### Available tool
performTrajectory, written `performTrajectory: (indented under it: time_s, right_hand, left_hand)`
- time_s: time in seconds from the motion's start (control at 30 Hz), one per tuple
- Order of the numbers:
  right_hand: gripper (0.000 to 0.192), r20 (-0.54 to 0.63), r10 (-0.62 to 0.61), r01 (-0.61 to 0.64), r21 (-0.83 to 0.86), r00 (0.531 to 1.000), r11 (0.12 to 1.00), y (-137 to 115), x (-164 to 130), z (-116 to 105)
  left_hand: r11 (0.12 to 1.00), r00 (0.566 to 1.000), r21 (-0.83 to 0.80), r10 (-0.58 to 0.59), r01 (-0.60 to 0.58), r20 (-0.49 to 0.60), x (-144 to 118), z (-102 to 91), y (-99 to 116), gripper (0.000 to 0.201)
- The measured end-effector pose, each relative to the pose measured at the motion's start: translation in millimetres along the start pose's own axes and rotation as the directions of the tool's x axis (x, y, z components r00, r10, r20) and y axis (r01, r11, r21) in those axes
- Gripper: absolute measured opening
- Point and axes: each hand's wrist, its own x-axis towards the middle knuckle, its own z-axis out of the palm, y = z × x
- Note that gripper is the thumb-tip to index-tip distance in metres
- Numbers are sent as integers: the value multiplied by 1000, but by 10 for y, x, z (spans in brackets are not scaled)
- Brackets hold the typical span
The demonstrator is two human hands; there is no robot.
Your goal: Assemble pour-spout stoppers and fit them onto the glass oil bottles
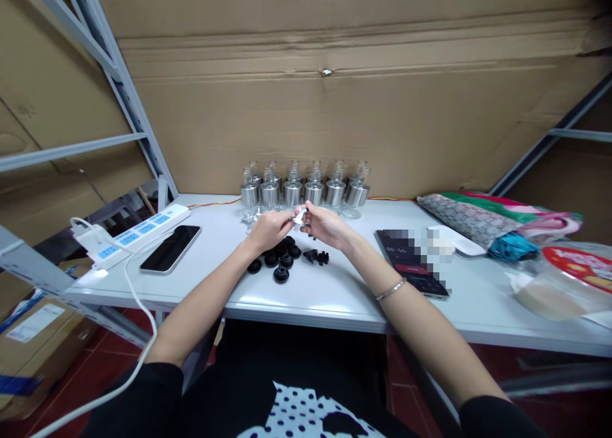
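White part (299, 217) lies between the fingertips, pinched narrowly by left hand (270, 229) at 9 o'clock, right hand (327, 226) at 3; black caps (281, 275) at 7, bottles (292, 194) at 12

Small white part (299, 217), tilted, upper end toward right; partly covered, full outline too small to tell. Held up above tabletop (344, 291), well in from front edge. Small black piece (306, 210) at upper end; joined or merely touching, unclear.
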Motion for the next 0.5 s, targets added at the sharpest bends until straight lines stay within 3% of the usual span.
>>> performTrajectory:
  time_s: [0.3,0.4,0.5]
  right_hand:
    - [36,-65,-87,80,-107,994,991,35,14,47]
    - [41,-84,-116,105,-132,990,986,20,11,73]
    - [47,-114,-150,134,-135,982,982,-23,11,56]
  left_hand:
    - [995,998,-76,-57,59,23,7,-35,-8,19]
    - [993,994,-78,-80,86,77,17,-37,1,20]
    - [993,986,-113,-18,37,165,20,-12,29,20]
